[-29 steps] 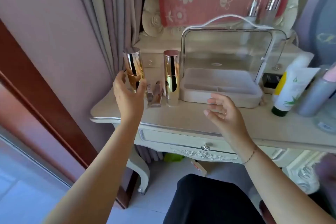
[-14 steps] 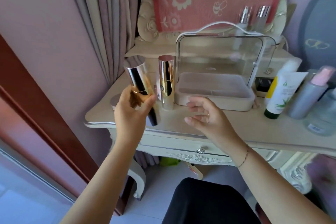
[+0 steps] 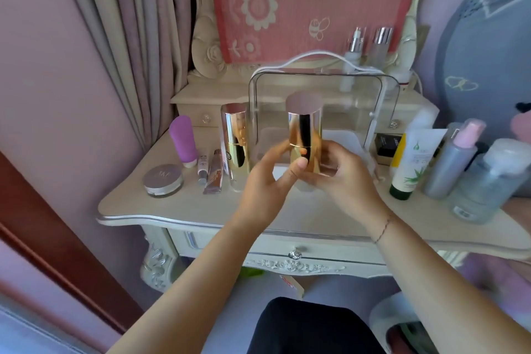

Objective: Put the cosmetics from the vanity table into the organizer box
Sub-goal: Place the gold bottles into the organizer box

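Note:
Both hands hold one gold bottle [image 3: 304,129] upright above the vanity table [image 3: 201,204], in front of the organizer box [image 3: 385,95]. My left hand [image 3: 267,181] grips its lower part, thumb across the front. My right hand [image 3: 342,178] wraps round it from the right. The organizer box has a clear raised lid and a white base, partly hidden behind the bottle. A second gold bottle [image 3: 235,141] stands at the box's left. A purple tube [image 3: 183,139], two small tubes [image 3: 211,172] and a round compact [image 3: 163,179] sit further left.
A white-and-green tube [image 3: 413,161], a grey pump bottle [image 3: 454,161] and a clear pump bottle [image 3: 485,184] stand at the table's right end. Two spray bottles [image 3: 367,43] stand on the back shelf. A curtain [image 3: 123,37] hangs at the left. My dark-clothed knee [image 3: 310,327] is below.
My left hand lifted the gold bottle off the table's left side and carried it right, to the front of the box. My right hand came in and took hold of it too.

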`<state>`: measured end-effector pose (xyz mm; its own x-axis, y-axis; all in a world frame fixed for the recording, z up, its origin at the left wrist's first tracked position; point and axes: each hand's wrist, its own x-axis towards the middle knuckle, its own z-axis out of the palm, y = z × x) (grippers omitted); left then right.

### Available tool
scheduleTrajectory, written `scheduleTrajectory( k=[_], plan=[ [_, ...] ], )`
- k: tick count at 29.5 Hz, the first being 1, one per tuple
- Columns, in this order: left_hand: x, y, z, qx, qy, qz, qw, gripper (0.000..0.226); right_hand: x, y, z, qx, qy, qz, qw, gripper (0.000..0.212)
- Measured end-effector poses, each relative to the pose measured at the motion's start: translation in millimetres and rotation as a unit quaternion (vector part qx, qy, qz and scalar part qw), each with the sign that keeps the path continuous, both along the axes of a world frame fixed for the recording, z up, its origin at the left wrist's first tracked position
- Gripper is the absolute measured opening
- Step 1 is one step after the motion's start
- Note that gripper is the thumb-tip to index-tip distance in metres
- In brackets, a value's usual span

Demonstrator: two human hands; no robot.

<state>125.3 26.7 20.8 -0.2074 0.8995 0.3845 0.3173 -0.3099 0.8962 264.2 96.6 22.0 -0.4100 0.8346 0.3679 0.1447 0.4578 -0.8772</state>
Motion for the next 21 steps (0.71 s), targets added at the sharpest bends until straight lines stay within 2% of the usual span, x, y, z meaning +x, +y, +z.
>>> scheduleTrajectory(
  k=[3,10,17,21],
  plan=[
    [-3.8,16.2,-17.5,-0.030,0.105,0.051,0.993,0.052,-5.4,33.0,3.1,0.025,-0.011,-0.065,0.998,0.053],
    [-13.5,39.7,-48.8,-0.027,0.264,0.115,0.957,0.044,-40.7,93.6,-5.2,-0.002,-0.040,-0.073,0.997,0.050],
    [-14.1,42.1,-57.0,-0.010,0.273,0.129,0.953,0.047,-81.5,121.5,-18.7,0.032,-0.119,-0.060,0.991,0.041],
    [-14.1,41.7,-54.9,-0.012,0.258,0.122,0.958,0.056,-97.9,136.2,-23.3,0.021,-0.142,-0.070,0.987,0.044]
  ],
)
